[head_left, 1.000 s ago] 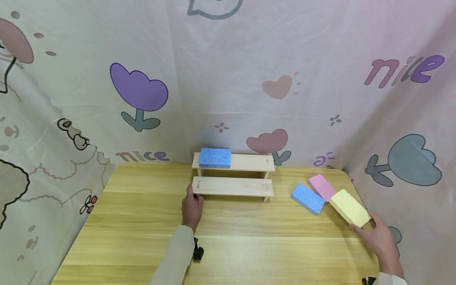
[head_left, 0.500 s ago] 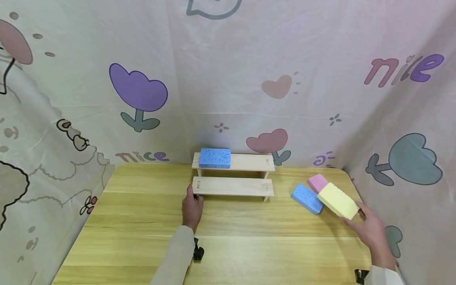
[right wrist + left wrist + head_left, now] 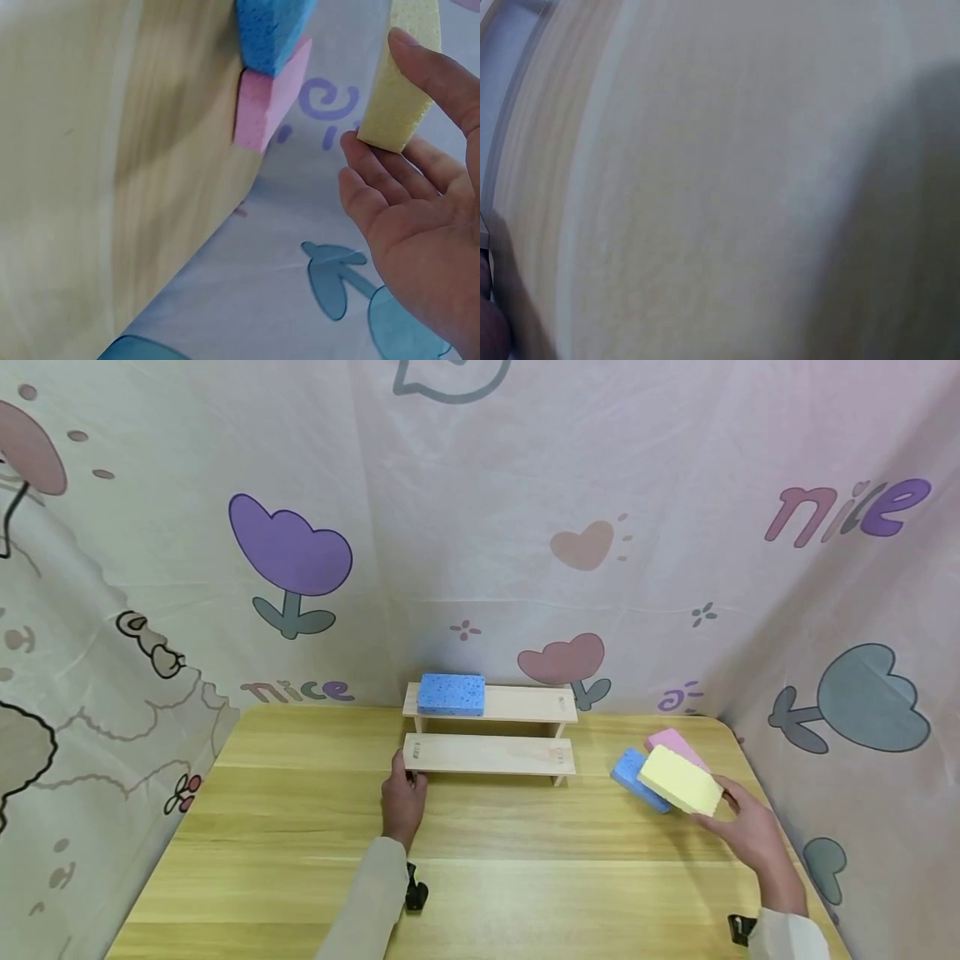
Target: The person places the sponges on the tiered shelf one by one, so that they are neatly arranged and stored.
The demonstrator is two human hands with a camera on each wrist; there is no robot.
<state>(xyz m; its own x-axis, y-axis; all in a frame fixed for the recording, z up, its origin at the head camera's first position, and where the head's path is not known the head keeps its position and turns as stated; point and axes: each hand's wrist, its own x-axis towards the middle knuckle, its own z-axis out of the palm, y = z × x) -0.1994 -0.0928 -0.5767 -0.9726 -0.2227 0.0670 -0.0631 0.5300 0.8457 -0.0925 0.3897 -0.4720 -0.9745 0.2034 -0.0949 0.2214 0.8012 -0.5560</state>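
"Yellow catches my eye first. What is it?"

"A pale yellow rectangular sponge [image 3: 679,779], held up in the right hand [image 3: 750,835], which pinches it at the near end, thumb on one face and fingers on the other."

"And around it?"

"Just beyond that hand and to its left, a speckled blue rectangular sponge [image 3: 628,770] and a pink rectangular sponge [image 3: 677,744] lie on the wood-grained table [image 3: 525,885], touching each other. In the head view the yellow one covers part of both, but the right wrist view shows it apart from them."

"What about the left hand?"

"The left hand [image 3: 403,806] grips the near left corner of a pale wooden two-tier stand [image 3: 491,753]. Some of its fingers are hidden, and the left wrist view catches only a sliver of it."

"What does the stand carry?"

"A second speckled blue rectangular sponge [image 3: 452,694], flat on the left end of the upper board [image 3: 528,703], beyond the left hand. The lower board [image 3: 480,755] is nearer, its left end right at the fingertips."

"And behind?"

"Beyond both hands hangs a pale printed cloth [image 3: 450,527]."
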